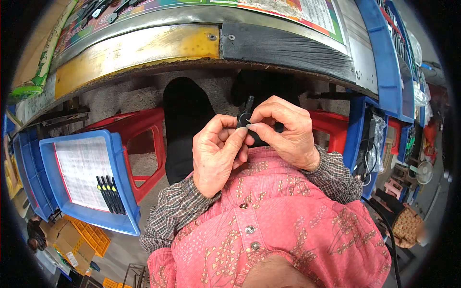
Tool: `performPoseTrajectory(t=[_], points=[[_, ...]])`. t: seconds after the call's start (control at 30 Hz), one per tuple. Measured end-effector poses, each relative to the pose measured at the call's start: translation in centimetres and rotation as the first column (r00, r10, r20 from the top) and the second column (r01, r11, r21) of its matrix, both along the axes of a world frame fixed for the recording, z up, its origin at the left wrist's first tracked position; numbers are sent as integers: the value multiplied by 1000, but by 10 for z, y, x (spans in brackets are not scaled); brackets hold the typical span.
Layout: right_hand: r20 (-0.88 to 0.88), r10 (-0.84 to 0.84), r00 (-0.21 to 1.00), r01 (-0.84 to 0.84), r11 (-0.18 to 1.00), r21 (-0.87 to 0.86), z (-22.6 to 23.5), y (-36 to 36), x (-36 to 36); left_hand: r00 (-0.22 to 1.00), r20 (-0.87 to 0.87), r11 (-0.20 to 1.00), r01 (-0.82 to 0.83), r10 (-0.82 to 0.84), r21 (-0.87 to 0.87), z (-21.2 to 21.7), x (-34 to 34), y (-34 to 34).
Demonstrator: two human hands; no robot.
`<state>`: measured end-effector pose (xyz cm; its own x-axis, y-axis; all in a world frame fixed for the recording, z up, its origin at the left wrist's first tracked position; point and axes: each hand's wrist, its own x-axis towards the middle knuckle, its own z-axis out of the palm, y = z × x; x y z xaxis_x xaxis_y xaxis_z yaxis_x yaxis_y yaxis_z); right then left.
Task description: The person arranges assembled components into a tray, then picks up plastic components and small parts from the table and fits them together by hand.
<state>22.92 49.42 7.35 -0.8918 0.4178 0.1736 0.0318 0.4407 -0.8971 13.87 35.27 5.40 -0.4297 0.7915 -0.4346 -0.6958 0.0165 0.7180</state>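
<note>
Above my lap, both hands meet at a small black stick-shaped part (249, 104) with a rounded end. My left hand (214, 156) pinches the rounded end between thumb and fingers. From the other side, my right hand (287, 134) closes thumb and forefinger on the same end. A thin pale sliver shows between the fingertips, too small to name. The part's narrow end points up toward the bench, and its lower end is hidden by my fingers. Similar black parts with yellow-green dots (110, 194) lie in a row in a blue tray (127, 185) to my left.
A workbench with a worn metal and yellow edge (139, 48) runs across the front. Black pieces (103, 9) lie on it at the far left. Red stools (156, 129) flank my legs. Blue bins (386, 67) stand at right, a cardboard box (67, 245) at lower left.
</note>
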Motion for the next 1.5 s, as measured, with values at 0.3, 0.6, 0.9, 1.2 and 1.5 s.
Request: performPoseTrajectory(t=[0.3, 0.6, 0.9, 1.2, 1.5], points=[[-31, -29, 999, 30, 999, 31, -7, -2, -1, 960, -271, 995, -80, 64, -50, 1, 8, 2], [152, -82, 985, 149, 849, -507, -5, -7, 1, 957, -290, 999, -30, 22, -21, -3, 7, 1], [191, -19, 981, 151, 687, -710, -1, 0, -1, 970, -241, 1000, -25, 25, 2, -2, 6, 0], [206, -13, 978, 159, 684, -712, -4, 0, -4, 948, -318, 1000, -17, 17, 2, -5, 5, -1], [194, 84, 977, 92, 656, -749, -5, 5, -4, 979, -204, 1000, 8, -2, 28, 0, 2, 1]])
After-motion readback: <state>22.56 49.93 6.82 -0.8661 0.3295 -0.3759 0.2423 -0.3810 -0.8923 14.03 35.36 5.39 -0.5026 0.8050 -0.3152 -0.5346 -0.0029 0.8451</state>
